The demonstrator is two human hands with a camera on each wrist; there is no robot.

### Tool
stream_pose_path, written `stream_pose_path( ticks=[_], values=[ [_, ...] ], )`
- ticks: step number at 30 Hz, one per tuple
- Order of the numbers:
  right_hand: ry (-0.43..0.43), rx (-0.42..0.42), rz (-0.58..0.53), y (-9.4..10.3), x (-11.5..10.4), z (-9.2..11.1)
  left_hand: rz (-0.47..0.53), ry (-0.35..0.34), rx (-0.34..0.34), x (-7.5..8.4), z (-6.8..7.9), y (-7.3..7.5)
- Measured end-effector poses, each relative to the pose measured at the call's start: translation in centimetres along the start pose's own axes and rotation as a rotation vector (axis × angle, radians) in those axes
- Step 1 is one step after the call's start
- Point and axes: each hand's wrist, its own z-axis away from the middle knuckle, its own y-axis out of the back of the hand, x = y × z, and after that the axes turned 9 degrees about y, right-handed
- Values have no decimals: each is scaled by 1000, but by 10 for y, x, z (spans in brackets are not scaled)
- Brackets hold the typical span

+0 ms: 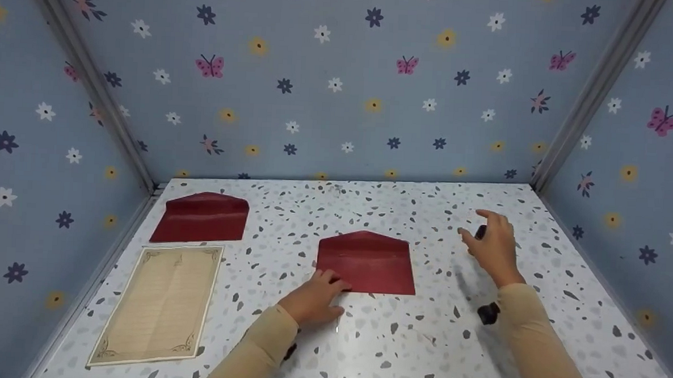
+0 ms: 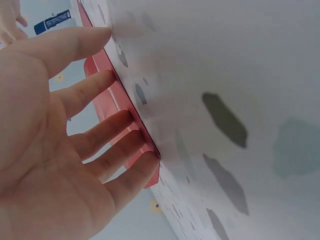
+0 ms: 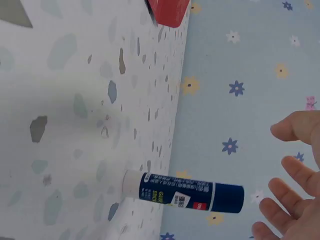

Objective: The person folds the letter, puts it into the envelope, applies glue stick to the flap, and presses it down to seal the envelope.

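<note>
A red envelope [image 1: 370, 261] lies on the table with its flap raised toward the far side. On its lower left corner rests my left hand [image 1: 313, 300], fingertips touching the near edge, fingers apart and loosely extended, as the left wrist view also shows. A blue glue stick [image 3: 185, 194] with its cap on stands upright on the table to the right of the envelope. My right hand [image 1: 494, 250] hovers beside it, thumb and fingers spread. In the right wrist view a gap shows between the fingers [image 3: 277, 210] and the glue stick's cap, so nothing is held.
A second red envelope [image 1: 201, 220] with its flap raised lies at the far left. Nearer on that side is a cream sheet of letter paper [image 1: 158, 303] with a decorated border. Flower-patterned walls [image 1: 341, 87] enclose the speckled white table [image 1: 420, 352] at the back and sides.
</note>
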Motion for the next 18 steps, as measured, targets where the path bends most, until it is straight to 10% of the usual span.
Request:
stream_pose_path(
  ticks=[9, 18],
  values=[
    [-331, -225, -259, 6, 34, 5, 3, -33, 21, 1, 2, 1],
    [-472, -297, -408, -4, 51, 13, 12, -29, 22, 1, 1, -1]
  ],
)
